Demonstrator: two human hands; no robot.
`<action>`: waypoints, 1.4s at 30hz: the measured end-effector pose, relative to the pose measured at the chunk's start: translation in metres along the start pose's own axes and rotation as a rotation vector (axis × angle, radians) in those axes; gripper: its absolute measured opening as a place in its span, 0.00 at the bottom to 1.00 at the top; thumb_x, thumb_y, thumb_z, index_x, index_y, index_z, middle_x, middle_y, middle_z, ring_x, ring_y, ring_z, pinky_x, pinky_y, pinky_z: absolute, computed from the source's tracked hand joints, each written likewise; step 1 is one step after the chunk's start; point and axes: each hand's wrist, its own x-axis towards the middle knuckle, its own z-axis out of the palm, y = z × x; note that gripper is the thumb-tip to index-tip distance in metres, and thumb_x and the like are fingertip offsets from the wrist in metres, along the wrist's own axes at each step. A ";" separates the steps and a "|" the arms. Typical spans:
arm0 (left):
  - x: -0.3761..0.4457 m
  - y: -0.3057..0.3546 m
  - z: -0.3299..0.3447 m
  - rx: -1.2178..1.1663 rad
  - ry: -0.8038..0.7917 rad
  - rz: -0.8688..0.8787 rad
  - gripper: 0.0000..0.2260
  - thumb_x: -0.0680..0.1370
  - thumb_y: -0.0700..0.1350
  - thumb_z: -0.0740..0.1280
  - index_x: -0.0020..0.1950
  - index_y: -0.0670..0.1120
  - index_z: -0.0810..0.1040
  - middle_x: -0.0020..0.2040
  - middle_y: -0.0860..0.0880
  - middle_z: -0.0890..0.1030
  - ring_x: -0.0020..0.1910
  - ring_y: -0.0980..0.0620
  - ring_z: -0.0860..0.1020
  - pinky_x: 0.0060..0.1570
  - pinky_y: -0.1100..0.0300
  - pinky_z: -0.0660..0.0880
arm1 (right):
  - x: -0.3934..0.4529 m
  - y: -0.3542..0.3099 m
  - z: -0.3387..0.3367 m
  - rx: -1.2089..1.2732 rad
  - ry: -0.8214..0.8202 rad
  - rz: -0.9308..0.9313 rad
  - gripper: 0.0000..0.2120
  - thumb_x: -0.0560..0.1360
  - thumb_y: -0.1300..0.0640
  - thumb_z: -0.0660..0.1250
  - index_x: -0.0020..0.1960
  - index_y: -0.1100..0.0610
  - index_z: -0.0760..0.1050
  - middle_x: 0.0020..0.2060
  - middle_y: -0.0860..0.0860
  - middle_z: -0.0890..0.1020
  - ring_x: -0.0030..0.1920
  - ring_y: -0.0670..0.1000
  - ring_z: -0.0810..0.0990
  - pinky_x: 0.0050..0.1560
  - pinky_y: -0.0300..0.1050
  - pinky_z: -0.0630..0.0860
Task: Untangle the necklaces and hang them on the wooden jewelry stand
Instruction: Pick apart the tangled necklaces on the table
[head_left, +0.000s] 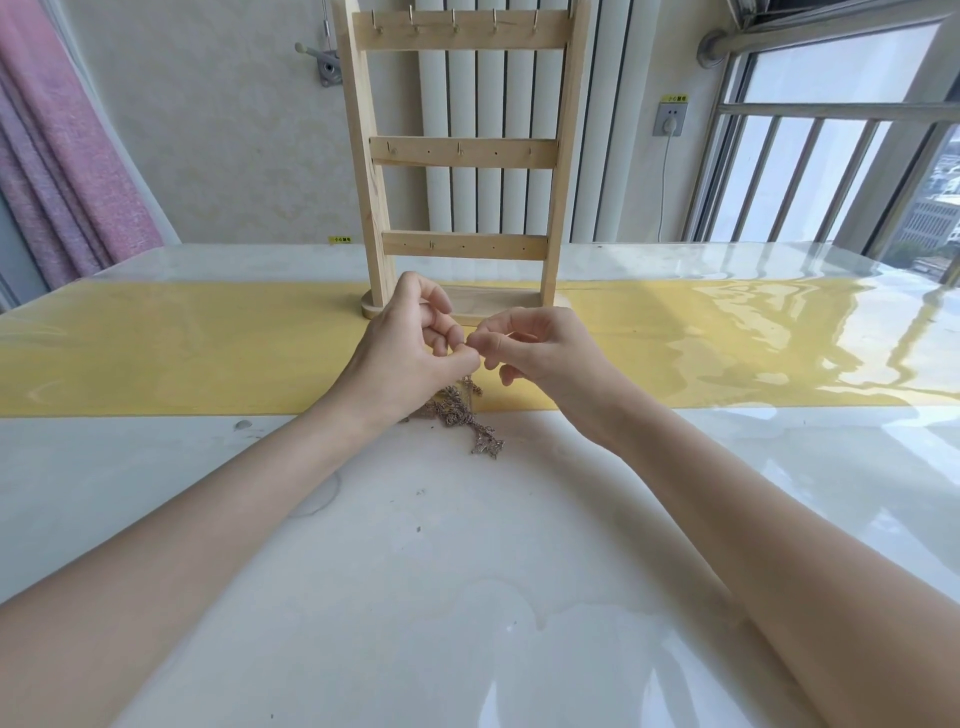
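Note:
A tangled clump of thin metal necklaces (460, 415) lies on the table where the yellow strip meets the white top, with strands rising to my hands. My left hand (410, 343) pinches a chain end between thumb and fingers just above the clump. My right hand (530, 345) pinches the same spot from the right, fingertips almost touching the left's. The wooden jewelry stand (460, 156) stands upright right behind my hands, with three crossbars carrying small metal hooks; nothing hangs on them.
A glossy white table (467, 571) with a yellow runner (208, 348) across it. Behind are a wall, a white radiator, a wall socket (670, 118), a pink curtain (62, 156) at left and a barred window (831, 171) at right.

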 end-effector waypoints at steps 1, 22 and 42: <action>0.000 0.001 0.000 -0.003 -0.004 0.003 0.17 0.69 0.35 0.68 0.43 0.52 0.62 0.35 0.54 0.74 0.28 0.61 0.67 0.34 0.67 0.67 | 0.000 0.000 0.000 0.002 -0.002 0.000 0.07 0.75 0.59 0.69 0.38 0.58 0.78 0.36 0.55 0.76 0.39 0.52 0.71 0.41 0.44 0.70; -0.003 0.005 0.004 -0.117 -0.033 -0.112 0.14 0.63 0.45 0.65 0.44 0.51 0.64 0.34 0.54 0.73 0.32 0.57 0.69 0.35 0.66 0.69 | 0.001 0.002 0.002 0.010 -0.013 0.019 0.08 0.76 0.60 0.68 0.38 0.59 0.78 0.32 0.53 0.76 0.38 0.51 0.71 0.41 0.43 0.70; 0.002 0.008 -0.007 -0.481 -0.059 -0.355 0.15 0.64 0.40 0.68 0.46 0.47 0.67 0.42 0.46 0.76 0.34 0.55 0.71 0.31 0.65 0.71 | 0.003 -0.010 -0.001 0.079 -0.026 -0.132 0.10 0.74 0.69 0.68 0.47 0.56 0.72 0.33 0.48 0.78 0.33 0.44 0.74 0.34 0.36 0.70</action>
